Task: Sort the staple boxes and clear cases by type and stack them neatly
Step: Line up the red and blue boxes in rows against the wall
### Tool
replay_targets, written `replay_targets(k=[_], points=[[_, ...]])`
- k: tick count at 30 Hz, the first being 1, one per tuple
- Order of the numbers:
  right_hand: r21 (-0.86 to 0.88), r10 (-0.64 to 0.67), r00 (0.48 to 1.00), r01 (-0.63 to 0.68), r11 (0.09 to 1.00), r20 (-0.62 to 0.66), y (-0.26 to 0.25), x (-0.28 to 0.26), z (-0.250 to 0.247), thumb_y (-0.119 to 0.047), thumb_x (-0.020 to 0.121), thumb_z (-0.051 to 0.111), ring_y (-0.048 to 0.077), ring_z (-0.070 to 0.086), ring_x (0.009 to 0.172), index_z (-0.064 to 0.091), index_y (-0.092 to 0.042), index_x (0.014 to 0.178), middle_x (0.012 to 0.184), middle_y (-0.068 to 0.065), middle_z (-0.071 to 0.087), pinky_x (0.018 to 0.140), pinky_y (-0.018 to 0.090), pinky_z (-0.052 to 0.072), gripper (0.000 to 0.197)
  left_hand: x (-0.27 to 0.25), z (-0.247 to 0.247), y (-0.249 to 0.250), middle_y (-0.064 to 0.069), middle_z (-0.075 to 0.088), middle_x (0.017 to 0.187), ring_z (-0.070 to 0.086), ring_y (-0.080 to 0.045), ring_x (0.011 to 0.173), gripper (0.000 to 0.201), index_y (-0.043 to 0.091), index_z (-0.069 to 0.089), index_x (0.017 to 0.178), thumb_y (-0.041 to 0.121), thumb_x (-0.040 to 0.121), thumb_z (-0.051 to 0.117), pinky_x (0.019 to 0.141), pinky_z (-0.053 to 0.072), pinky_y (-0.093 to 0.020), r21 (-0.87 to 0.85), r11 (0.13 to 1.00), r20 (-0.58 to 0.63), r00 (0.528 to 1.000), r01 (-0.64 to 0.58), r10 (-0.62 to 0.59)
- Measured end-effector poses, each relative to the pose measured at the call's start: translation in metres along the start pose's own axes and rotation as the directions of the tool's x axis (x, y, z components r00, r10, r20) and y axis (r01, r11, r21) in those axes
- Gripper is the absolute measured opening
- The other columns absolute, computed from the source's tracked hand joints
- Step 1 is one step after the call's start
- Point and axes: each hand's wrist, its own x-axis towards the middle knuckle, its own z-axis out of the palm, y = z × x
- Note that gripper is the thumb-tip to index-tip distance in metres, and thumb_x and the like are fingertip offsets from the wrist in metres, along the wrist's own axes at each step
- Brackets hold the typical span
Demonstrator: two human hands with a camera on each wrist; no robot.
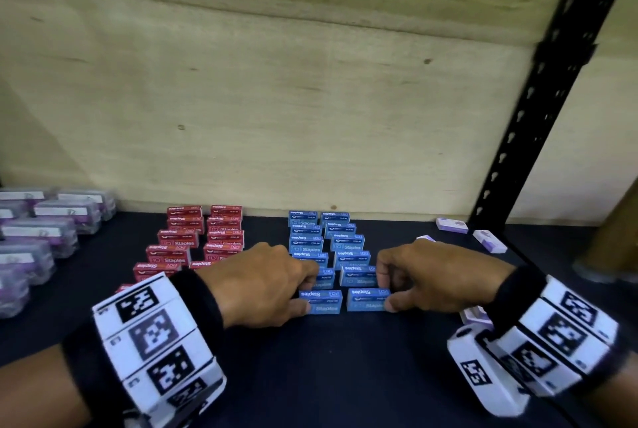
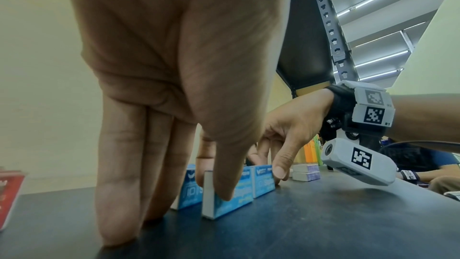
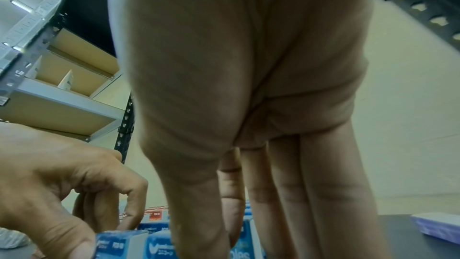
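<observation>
Blue staple boxes stand in two rows running back across the black shelf (image 1: 345,376). My left hand (image 1: 308,294) pinches the front-left blue box (image 1: 322,303) between thumb and forefinger; in the left wrist view its other fingers (image 2: 117,214) reach straight down to the shelf. My right hand (image 1: 386,293) pinches the front-right blue box (image 1: 366,300) the same way. Red staple boxes (image 1: 193,241) sit in two rows to the left. Clear cases (image 1: 38,234) with purple contents are grouped at the far left.
Small white-and-purple boxes (image 1: 452,224) lie at the back right, and another (image 1: 474,315) shows beside my right wrist. A black slotted shelf post (image 1: 538,117) rises on the right. A wooden back panel (image 1: 310,99) closes off the shelf behind.
</observation>
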Motion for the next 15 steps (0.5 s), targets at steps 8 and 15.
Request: replay_targets(k=[8,15], points=[[0.053,0.046,0.997,-0.05,0.997,0.06,0.006,-0.005,0.0,-0.042,0.079,0.078,0.005,0.063,0.093,0.051,-0.036,0.111,0.107,-0.014,0.067,0.087,0.027,0.05,0.042,-0.006,0.001,-0.003,0.01,0.057,0.103,0.055,-0.015,0.096,0.055,0.031,0.041,0.119,0.064,0.081,0.062,0.089,0.049,-0.033,-0.075,0.994,0.072,0.995,0.074,-0.069],[0.261,0.063,0.993,-0.088,0.961,0.101,0.054,-0.002,-0.024,-0.041,0.078,0.08,0.012,0.069,0.095,0.058,-0.035,0.109,0.1,-0.016,0.073,0.095,0.036,0.052,0.038,-0.008,-0.03,-0.006,0.019,0.066,0.104,0.062,-0.009,0.095,0.048,0.04,0.043,0.106,0.072,0.075,0.06,0.085,0.051,-0.033,-0.005,0.994,0.01,0.994,0.112,-0.112]])
